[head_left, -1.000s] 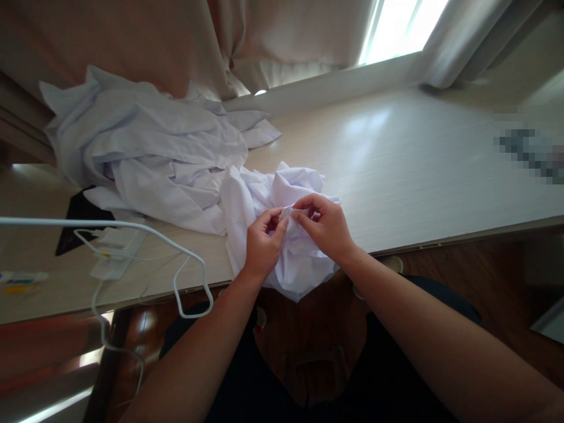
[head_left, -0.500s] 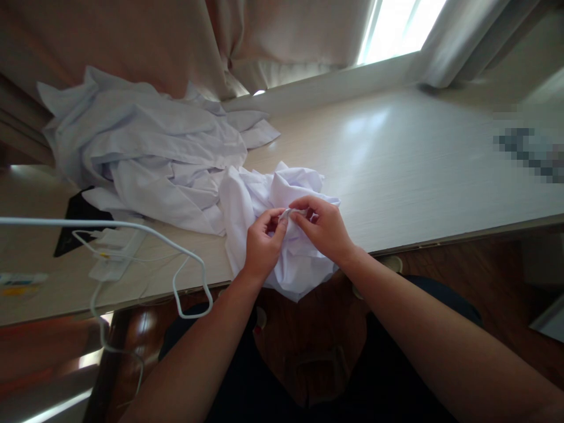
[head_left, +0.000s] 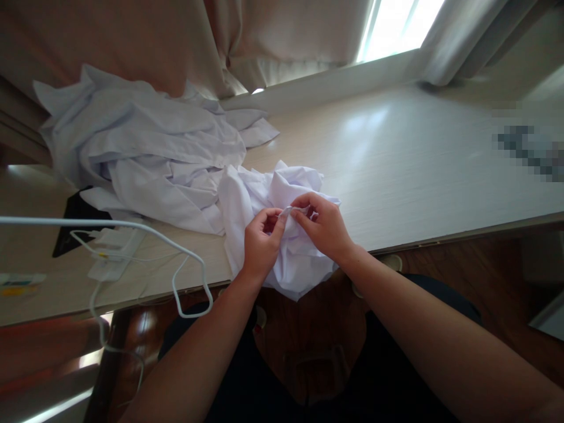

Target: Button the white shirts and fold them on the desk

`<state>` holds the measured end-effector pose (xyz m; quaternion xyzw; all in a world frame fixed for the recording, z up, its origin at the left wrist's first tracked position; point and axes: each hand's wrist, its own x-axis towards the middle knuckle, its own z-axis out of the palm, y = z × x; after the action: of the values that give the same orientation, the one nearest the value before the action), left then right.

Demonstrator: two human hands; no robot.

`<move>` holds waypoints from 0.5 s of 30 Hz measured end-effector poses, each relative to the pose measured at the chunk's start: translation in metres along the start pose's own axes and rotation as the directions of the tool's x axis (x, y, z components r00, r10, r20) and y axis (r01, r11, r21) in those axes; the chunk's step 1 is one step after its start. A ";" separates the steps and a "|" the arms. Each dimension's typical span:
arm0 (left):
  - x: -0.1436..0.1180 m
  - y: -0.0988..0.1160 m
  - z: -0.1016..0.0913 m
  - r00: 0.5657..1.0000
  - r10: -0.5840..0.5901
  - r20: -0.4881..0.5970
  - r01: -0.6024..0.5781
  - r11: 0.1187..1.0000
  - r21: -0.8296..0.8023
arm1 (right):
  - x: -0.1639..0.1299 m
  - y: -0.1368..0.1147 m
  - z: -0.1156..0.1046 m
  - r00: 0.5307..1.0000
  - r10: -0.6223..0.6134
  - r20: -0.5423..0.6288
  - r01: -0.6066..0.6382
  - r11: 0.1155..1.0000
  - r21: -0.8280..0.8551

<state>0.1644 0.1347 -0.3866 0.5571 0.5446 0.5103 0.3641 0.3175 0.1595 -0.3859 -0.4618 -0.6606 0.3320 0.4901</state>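
your left hand and right hand pinch the white cloth at the table's near edge | white pile just beside it, left | bent white rod (plug strip lies near) hides bits of table

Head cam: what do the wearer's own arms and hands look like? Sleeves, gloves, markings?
Left grip and right grip are plain bare hands: no gloves, no rings visible. Left forearm and right forearm are bare, no sleeves in view, no watch, bands, cables or markings visible. Dark clothing shows on the legs.
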 end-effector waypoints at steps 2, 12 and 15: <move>0.000 -0.001 0.000 1.000 -0.001 -0.001 0.001 1.000 -0.004 | 0.000 0.000 0.000 1.000 -0.002 0.001 0.002 1.000 0.001; 0.000 0.000 0.000 1.000 -0.006 -0.010 0.006 1.000 -0.007 | 0.000 0.002 0.001 1.000 -0.005 -0.007 0.005 1.000 -0.006; 0.000 0.001 0.000 1.000 -0.010 -0.010 0.010 1.000 -0.016 | 0.000 0.003 0.002 1.000 -0.003 -0.008 0.003 1.000 -0.002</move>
<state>0.1648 0.1351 -0.3861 0.5489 0.5453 0.5156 0.3682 0.3168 0.1607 -0.3885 -0.4623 -0.6597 0.3289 0.4928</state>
